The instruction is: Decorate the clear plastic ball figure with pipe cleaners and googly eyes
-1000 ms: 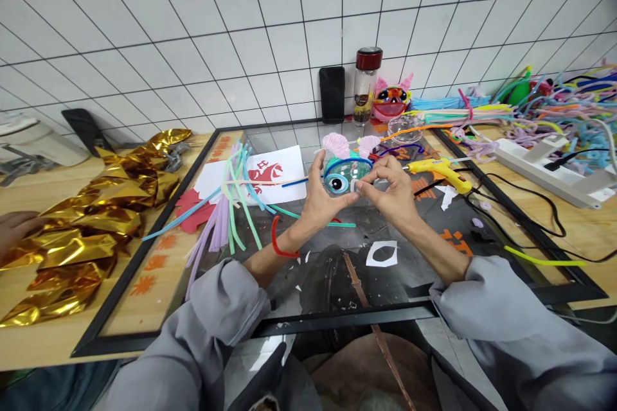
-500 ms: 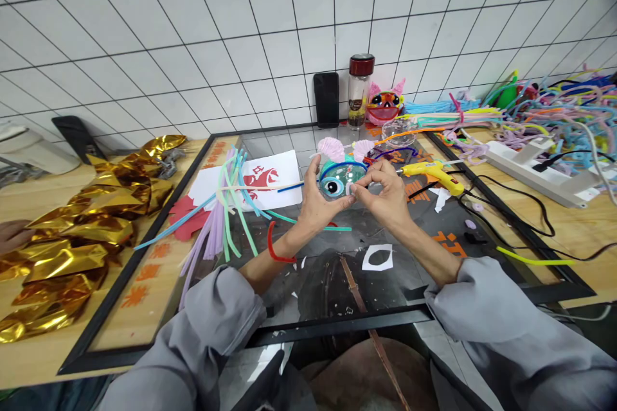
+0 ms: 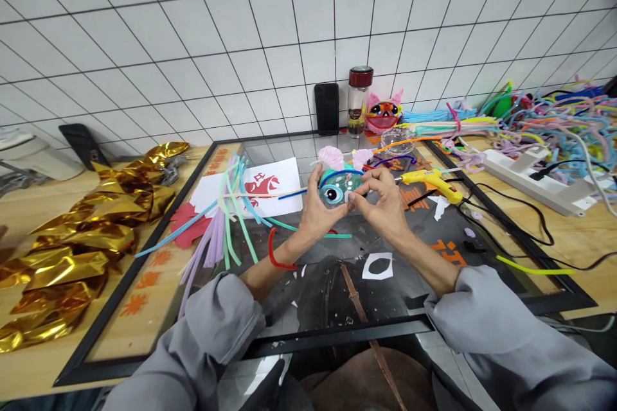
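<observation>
Between my hands is a craft animal head (image 3: 351, 182) made from a clear plastic ball. It has green at the back, fluffy pink ears (image 3: 331, 158), a dark blue strip over the brow and one large blue-ringed eye (image 3: 332, 194). My left hand (image 3: 315, 210) wraps its left side, thumb under the front. With thumb and forefinger, my right hand (image 3: 387, 203) presses a small pale piece (image 3: 348, 196) against the front of the head; fingers partly hide that side. To the right lies a yellow glue gun (image 3: 432, 184).
Pipe cleaners (image 3: 219, 231) fan out over a white paper (image 3: 289, 173) at left, beside crumpled gold foil (image 3: 81, 237). A glass bottle (image 3: 357, 103), a black phone (image 3: 326, 108) and a pink craft face (image 3: 384, 113) stand behind. A power strip (image 3: 535, 183) with cables sits at right.
The whole view has shifted slightly, so the table appears a little lower. Both hands keep nearly the same hold on the craft head; the right fingers have curled slightly closer over its front.
</observation>
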Tool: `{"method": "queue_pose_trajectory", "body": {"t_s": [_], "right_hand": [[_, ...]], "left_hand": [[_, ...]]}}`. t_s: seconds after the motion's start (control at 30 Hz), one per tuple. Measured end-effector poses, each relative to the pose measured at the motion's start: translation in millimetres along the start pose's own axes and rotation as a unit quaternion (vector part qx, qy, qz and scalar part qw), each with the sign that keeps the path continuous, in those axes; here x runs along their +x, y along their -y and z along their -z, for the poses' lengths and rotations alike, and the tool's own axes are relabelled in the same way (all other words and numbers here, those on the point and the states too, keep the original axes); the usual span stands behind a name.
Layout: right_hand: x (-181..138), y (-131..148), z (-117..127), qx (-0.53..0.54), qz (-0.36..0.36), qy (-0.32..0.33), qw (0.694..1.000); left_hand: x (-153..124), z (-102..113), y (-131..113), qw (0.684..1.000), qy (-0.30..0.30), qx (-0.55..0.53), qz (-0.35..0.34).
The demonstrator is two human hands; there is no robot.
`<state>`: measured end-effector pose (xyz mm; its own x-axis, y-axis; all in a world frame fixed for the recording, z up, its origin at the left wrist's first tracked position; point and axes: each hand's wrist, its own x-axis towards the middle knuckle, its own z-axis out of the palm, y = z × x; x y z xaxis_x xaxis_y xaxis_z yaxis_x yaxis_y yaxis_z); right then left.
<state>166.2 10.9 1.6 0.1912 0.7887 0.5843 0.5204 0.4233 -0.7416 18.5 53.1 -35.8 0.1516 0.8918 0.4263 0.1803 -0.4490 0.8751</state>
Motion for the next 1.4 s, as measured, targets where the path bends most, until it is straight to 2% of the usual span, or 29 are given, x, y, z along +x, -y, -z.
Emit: {"method": "queue_pose_trajectory", "body": {"t_s": [0.33,0.5,0.67,0.73,0.83,0.93,1.03,1.23,1.4], "right_hand": [[0.0,-0.9,-1.7,0.002,-0.004,-0.010,1.000],[4.2,-2.9,7.1,0.034,0.008,-0.033,0.999],[9.3,-14.5,13.9,0.116,-0.068,-0.065,0.989],[9.3,-18.7,12.0,0.144,-0.092,-0.052,0.984],[7.0,-19.8,7.6,0.129,-0.092,-0.018,0.987],[4.2,-15.6,6.8,0.077,-0.046,-0.008,0.996],[2.8,-9.5,10.5,0.011,0.032,-0.020,0.999],[0.8,0.6,15.4,-0.119,0.183,-0.018,0.976],[0.8,1.4,12.7,-0.175,0.218,-0.006,0.960]], "left_hand": [[-1.3,0.5,1.5,1.000,0.000,0.005,-0.015],[-1.7,2.0,3.1,1.000,0.012,-0.001,-0.015],[-2.0,2.7,5.0,1.000,0.018,-0.012,-0.020],[-2.2,2.7,5.3,1.000,0.015,-0.007,-0.024],[-2.3,2.5,5.0,1.000,0.012,0.000,-0.026],[-2.5,2.3,4.5,1.000,0.012,0.001,-0.025],[-3.2,2.2,3.7,1.000,0.013,-0.001,-0.021],[-5.0,1.9,-4.0,1.000,0.010,0.003,-0.006],[-5.1,1.6,-10.1,1.000,0.007,0.001,-0.006]]}}
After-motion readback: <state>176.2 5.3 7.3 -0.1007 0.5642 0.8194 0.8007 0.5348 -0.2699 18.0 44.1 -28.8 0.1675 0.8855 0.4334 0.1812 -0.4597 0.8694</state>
